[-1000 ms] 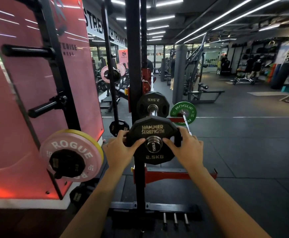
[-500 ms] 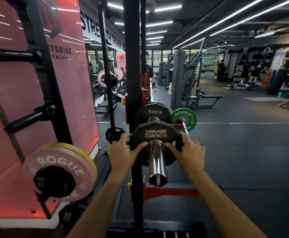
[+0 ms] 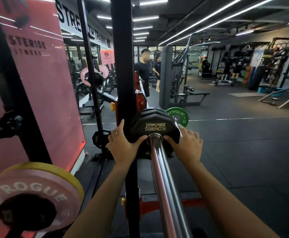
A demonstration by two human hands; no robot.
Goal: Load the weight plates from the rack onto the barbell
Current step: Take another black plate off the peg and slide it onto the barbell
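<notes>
A black Hammer Strength plate point(image 3: 155, 123) sits on the chrome barbell sleeve point(image 3: 164, 177), far down it and pressed up against another black plate point(image 3: 149, 111). My left hand point(image 3: 121, 145) holds its left edge with the thumb on the face and the index finger pointing up. My right hand point(image 3: 186, 145) holds its right edge, thumb on the face beside the sleeve. A green Rogue plate point(image 3: 178, 115) shows on the bar's far end. At the lower left a pink Rogue plate point(image 3: 33, 189) with a yellow one point(image 3: 54, 169) behind it hangs on the rack.
The black rack upright point(image 3: 123, 66) stands just left of the sleeve. A small black plate point(image 3: 99, 138) hangs low behind it. Empty pegs point(image 3: 4, 124) stick out on the left. Two people point(image 3: 143, 71) stand beyond the rack. Open rubber floor point(image 3: 243, 152) lies to the right.
Both hands have slid the Hammer Strength plate from the sleeve's tip far along the sleeve, up against the inner black plate. A long stretch of bare sleeve now shows.
</notes>
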